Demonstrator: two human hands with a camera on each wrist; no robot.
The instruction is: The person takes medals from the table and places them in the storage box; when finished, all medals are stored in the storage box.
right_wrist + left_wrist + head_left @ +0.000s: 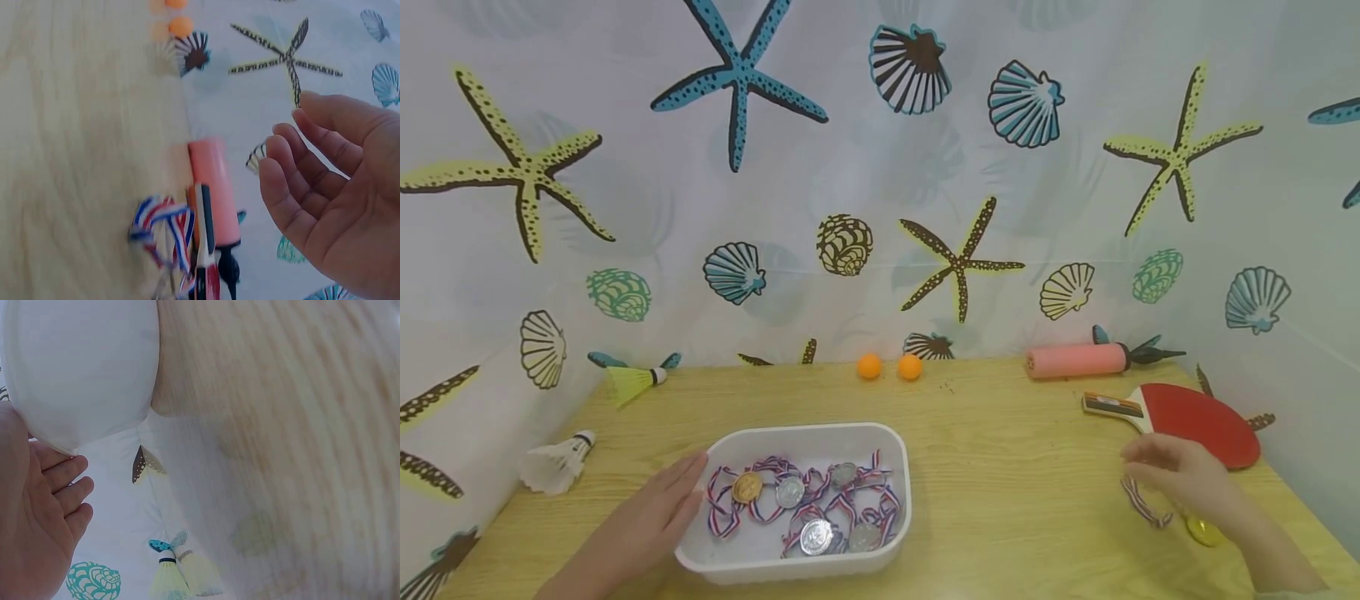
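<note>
A white plastic bin (793, 571) stands left of centre in the head view. Several gold and silver medals (816, 537) with red, white and blue ribbons lie inside it. The fingers of my left hand (651, 512) rest against the bin's left side; the left wrist view shows this hand (37, 519) touching its rim. My right hand (1183, 483) hovers over the right side of the table, fingers loosely bent with nothing between them. Below it lies a gold medal (1204, 531), partly covered by the wrist, with its striped ribbon (164, 225) bunched in the right wrist view.
A red table tennis bat (1198, 417) lies beyond my right hand, with a pink pump (1078, 360) behind it. Two orange balls (869, 367) sit at the table's back edge. A yellow shuttlecock (628, 382) and a white shuttlecock (556, 462) lie at the left.
</note>
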